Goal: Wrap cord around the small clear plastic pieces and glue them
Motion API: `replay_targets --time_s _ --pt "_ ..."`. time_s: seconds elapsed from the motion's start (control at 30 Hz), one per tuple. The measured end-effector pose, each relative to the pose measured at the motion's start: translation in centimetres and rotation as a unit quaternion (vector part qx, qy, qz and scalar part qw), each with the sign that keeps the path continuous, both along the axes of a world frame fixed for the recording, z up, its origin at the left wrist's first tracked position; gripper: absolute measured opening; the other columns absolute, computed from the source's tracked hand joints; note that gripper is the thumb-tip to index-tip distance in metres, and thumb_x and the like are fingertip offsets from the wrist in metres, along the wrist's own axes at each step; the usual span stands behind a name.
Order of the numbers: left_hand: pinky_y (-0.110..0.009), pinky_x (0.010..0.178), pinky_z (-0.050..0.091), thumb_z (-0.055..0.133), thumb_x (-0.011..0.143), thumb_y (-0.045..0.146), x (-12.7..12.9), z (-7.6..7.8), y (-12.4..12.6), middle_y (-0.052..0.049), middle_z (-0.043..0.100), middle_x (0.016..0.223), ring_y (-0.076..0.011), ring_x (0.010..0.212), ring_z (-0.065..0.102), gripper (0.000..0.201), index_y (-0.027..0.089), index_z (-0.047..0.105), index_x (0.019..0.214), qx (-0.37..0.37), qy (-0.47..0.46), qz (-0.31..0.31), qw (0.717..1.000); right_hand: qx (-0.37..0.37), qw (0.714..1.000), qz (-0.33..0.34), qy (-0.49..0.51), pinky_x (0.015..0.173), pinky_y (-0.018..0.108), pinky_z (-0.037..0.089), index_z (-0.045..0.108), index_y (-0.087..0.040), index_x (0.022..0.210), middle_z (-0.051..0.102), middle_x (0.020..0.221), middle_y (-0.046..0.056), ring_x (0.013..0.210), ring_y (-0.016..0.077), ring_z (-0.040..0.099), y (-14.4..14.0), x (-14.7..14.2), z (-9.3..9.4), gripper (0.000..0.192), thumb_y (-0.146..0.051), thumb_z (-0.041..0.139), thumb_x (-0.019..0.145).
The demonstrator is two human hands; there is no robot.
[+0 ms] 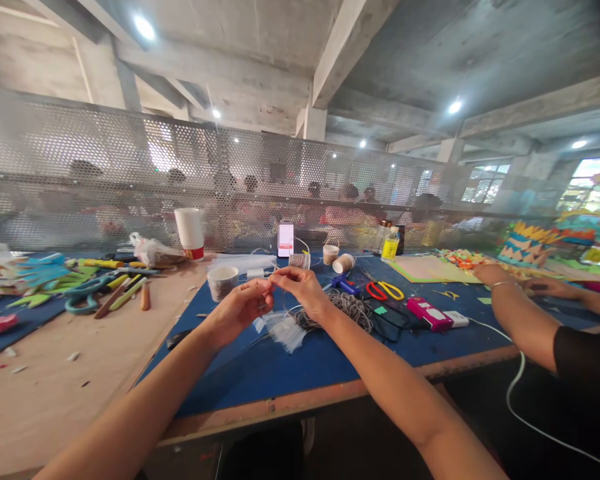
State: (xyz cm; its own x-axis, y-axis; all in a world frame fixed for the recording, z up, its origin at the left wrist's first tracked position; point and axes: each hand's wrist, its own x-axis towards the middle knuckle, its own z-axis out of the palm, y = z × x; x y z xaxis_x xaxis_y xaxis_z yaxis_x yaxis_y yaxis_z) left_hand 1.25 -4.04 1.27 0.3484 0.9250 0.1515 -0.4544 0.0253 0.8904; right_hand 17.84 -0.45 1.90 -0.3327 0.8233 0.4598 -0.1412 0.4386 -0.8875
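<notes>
Over the blue mat [250, 380], my left hand [240, 308] and my right hand [303, 291] meet fingertip to fingertip. Both pinch at something too small and thin to make out. Just below them lies a bundle of clear, stiff strands [286, 333]. A tangled heap of grey cord [353, 310] rests beside my right wrist. Behind my left hand stands a paper cup [223, 283]. A spool [300, 261] sits beyond my right hand, in front of an upright phone [285, 241].
Right of the cord are a blue glue gun [345, 285], red-and-yellow scissors [386, 291] and a magenta box [430, 313]. A co-worker's arm [517, 310] reaches in at right. Teal scissors [86, 293] and stacked cups [189, 229] are at left. A perforated metal screen [260, 167] stands behind.
</notes>
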Motion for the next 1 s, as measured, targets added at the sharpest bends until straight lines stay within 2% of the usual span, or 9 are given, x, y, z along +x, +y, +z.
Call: replay_targets --time_s 0.2,0.37,0.47,0.6,0.8,0.9,1.0 --pt "-0.02 0.066 0.05 0.072 0.078 0.019 -0.34 -0.07 0.26 -0.003 0.067 0.074 -0.0087 0.064 0.06 0.011 0.013 0.071 0.087 -0.027 0.0 -0.023 0.999 0.0 1.0 -0.02 0.009 0.074 0.027 0.046 0.072 -0.021 0.088 0.068 0.079 0.0 0.076 0.0145 0.061 0.13 0.18 0.13 0.028 -0.044 0.073 0.073" --pt "-0.018 0.064 0.051 0.073 0.077 0.015 -0.41 -0.09 0.36 -0.004 0.07 0.077 -0.0089 0.064 0.062 0.01 0.014 0.071 0.087 -0.042 -0.006 -0.006 0.999 -0.001 1.0 -0.031 -0.004 0.07 0.026 0.046 0.072 -0.021 0.091 0.068 0.079 0.001 0.075 0.0144 0.06 0.02 0.15 0.13 0.03 -0.046 0.071 0.074" --pt "-0.018 0.064 0.051 0.071 0.077 0.013 -0.45 0.13 0.27 -0.006 0.071 0.081 -0.0101 0.066 0.064 0.013 0.013 0.071 0.089 -0.054 -0.01 -0.017 0.998 0.0 1.0 -0.024 0.001 0.07 0.025 0.045 0.073 -0.021 0.089 0.067 0.078 0.0 0.073 0.0132 0.058 -0.08 0.17 0.25 0.029 -0.045 0.072 0.074" --pt "-0.019 0.059 0.051 0.067 0.081 0.017 -0.53 0.42 0.09 -0.007 0.07 0.081 -0.0107 0.065 0.063 0.016 0.011 0.072 0.095 -0.081 -0.024 -0.029 0.996 0.001 0.999 -0.032 0.007 0.066 0.024 0.043 0.073 -0.02 0.085 0.065 0.075 -0.001 0.068 0.0115 0.054 -0.05 0.23 0.36 0.027 -0.044 0.072 0.073" --pt "-0.014 0.048 0.044 0.072 0.077 0.018 -0.41 0.44 -0.04 -0.002 0.068 0.074 -0.0054 0.053 0.056 0.01 0.014 0.071 0.085 -0.079 0.003 0.004 0.997 0.004 1.0 -0.029 -0.01 0.063 0.024 0.041 0.073 -0.021 0.089 0.065 0.076 -0.001 0.068 0.0117 0.054 0.28 0.14 -0.05 0.029 -0.046 0.071 0.074" --pt "-0.014 0.049 0.044 0.075 0.074 0.018 -0.37 0.26 0.17 -0.003 0.07 0.076 -0.0063 0.055 0.058 0.013 0.014 0.071 0.086 -0.057 0.022 0.03 0.998 0.028 0.999 -0.034 -0.018 0.062 0.024 0.041 0.073 -0.021 0.091 0.064 0.074 0.0 0.066 0.0119 0.053 0.37 0.11 -0.23 0.03 -0.047 0.069 0.077" --pt "-0.016 0.052 0.045 0.077 0.073 0.022 -0.36 -0.03 0.46 -0.006 0.072 0.077 -0.0094 0.06 0.061 0.016 0.014 0.072 0.085 -0.014 0.053 0.077 0.996 0.075 0.993 -0.076 -0.048 0.058 0.025 0.038 0.072 -0.02 0.091 0.061 0.068 -0.001 0.061 0.0122 0.05 0.18 0.03 -0.28 0.03 -0.047 0.065 0.081"
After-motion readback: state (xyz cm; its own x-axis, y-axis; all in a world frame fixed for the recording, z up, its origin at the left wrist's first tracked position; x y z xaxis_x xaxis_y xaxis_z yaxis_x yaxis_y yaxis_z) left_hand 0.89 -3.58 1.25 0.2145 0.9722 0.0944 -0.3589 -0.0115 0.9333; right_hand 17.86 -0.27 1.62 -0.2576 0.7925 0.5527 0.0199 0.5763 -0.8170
